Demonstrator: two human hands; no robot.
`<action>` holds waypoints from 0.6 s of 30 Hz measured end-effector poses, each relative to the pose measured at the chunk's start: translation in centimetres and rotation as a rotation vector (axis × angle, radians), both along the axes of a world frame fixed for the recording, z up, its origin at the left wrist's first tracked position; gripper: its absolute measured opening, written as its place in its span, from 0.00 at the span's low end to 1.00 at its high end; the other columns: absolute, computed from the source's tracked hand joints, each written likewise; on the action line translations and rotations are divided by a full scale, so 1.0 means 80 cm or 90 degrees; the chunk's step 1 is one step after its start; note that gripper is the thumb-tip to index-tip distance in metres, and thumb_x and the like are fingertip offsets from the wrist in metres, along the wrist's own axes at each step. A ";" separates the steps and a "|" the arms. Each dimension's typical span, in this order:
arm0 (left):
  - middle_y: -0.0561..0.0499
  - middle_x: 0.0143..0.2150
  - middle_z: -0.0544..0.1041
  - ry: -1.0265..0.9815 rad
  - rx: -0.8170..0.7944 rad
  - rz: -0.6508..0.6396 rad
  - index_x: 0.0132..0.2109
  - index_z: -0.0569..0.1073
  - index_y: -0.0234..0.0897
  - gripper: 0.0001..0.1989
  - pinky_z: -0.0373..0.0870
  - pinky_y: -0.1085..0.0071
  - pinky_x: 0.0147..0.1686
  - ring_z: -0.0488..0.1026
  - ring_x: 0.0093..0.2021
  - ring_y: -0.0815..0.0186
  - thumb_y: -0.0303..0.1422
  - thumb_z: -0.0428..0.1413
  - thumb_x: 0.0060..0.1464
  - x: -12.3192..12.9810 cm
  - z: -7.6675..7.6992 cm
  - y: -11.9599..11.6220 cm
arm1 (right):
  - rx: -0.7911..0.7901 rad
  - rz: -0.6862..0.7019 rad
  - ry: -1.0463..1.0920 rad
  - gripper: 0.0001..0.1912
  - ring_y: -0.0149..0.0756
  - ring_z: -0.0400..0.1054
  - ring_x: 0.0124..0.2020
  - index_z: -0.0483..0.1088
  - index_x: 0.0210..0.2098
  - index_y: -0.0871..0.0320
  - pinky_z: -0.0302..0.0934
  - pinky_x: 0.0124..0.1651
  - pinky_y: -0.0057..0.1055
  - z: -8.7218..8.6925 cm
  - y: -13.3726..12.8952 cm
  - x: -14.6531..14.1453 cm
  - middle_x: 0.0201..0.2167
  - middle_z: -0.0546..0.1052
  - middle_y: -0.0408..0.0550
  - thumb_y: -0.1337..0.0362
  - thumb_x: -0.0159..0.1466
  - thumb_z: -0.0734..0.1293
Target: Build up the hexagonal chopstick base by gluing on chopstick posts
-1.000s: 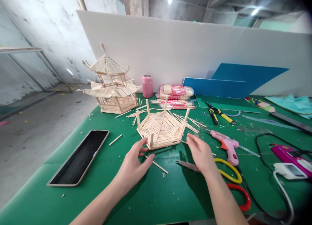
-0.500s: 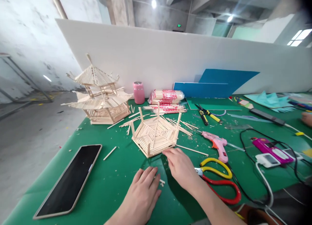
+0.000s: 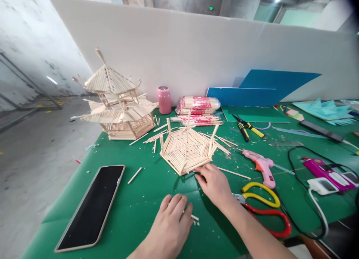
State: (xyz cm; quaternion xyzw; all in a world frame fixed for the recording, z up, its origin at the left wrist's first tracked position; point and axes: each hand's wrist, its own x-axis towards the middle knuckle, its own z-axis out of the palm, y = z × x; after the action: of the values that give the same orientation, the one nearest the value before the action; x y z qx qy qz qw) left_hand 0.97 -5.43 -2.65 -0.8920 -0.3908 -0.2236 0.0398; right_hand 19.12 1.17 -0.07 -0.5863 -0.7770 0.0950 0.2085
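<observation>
A hexagonal platform of thin wooden sticks (image 3: 193, 148), with upright posts at its corners, sits in the middle of the table. My right hand (image 3: 215, 184) is at its near edge, thumb and fingertips closed there. Closer to me, my left hand (image 3: 171, 225) lies palm down on the green tabletop, fingers extended and nothing gripped. A short piece of stick (image 3: 194, 216) pokes out beside its fingers. Loose sticks (image 3: 227, 142) are scattered behind the platform.
A stick pagoda model (image 3: 117, 105) stands at back left, near a pink can-shaped container (image 3: 164, 100) and bagged sticks (image 3: 199, 105). A phone (image 3: 91, 206) lies left. To the right are scissors (image 3: 280, 212), a pink glue gun (image 3: 262, 165), pliers (image 3: 249, 128) and cables (image 3: 316, 210).
My view has tipped downward and shifted left. The platform appears turned slightly, with my right hand still at its near edge. My left hand has barely moved.
</observation>
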 end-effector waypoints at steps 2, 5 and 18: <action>0.45 0.46 0.72 0.003 -0.009 -0.002 0.45 0.70 0.38 0.14 0.57 0.57 0.49 0.65 0.48 0.57 0.31 0.42 0.57 0.004 0.008 0.010 | 0.001 -0.005 -0.023 0.10 0.41 0.64 0.35 0.71 0.31 0.57 0.59 0.39 0.35 0.000 0.000 -0.008 0.29 0.71 0.51 0.67 0.61 0.58; 0.45 0.47 0.72 0.008 -0.017 0.011 0.45 0.70 0.37 0.13 0.59 0.57 0.47 0.66 0.46 0.57 0.30 0.43 0.56 0.009 0.022 0.026 | -0.014 0.023 -0.048 0.09 0.39 0.64 0.33 0.68 0.28 0.56 0.59 0.36 0.33 0.004 -0.005 -0.011 0.29 0.70 0.49 0.67 0.61 0.58; 0.49 0.24 0.69 0.010 -0.217 -0.188 0.28 0.66 0.37 0.14 0.64 0.70 0.27 0.66 0.25 0.67 0.26 0.39 0.56 0.048 0.041 0.048 | 0.009 -0.246 0.180 0.11 0.37 0.70 0.33 0.68 0.38 0.56 0.63 0.36 0.33 0.031 -0.031 0.118 0.34 0.75 0.48 0.58 0.60 0.59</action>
State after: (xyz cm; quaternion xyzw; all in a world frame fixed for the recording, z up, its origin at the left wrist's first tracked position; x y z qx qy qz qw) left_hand 4.83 -1.60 0.67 -0.9351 -0.2877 -0.1510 -0.1417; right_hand 28.56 -1.28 2.44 -0.7033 -0.6143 0.1292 0.3335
